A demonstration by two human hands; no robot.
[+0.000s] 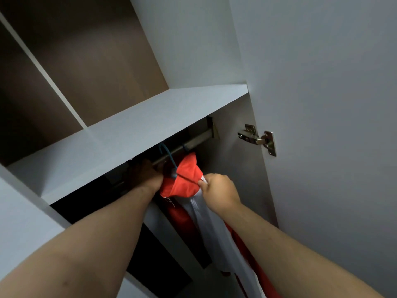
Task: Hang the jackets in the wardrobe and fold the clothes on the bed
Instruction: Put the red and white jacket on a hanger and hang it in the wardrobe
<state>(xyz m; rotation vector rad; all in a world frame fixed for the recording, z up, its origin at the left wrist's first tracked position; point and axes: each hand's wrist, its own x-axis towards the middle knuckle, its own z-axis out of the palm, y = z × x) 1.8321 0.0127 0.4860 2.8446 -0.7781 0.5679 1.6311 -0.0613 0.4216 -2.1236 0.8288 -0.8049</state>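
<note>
Head view is showing you reaching up to the rail (197, 139), with the jacket (184, 179) hanging just below it on a teal hanger (166, 154). Your right hand (218, 191) is pinching the jacket's white edge between thumb and fingers. Your left hand (148, 175) is sitting in shadow just below the rail, against the jacket's red shoulder. I cannot tell how far it is closing or what it is gripping.

You are risking the hook. It is rising to the rail, but I cannot tell whether it is seating fully over it. A downward tug from your right hand could be pulling it off. That same pull could be dragging the jacket off one arm of the hanger, leaving it hanging crooked or dropping.

A shelf (150, 117) is sitting right above the rail, leaving you little room to lift the hook. A second hook (185, 147) is hanging on the rail beside the hanger, toward the rail's right end, crowding that side. Beyond that end, a hinge (256, 139) is holding the open door (322, 125).
</note>
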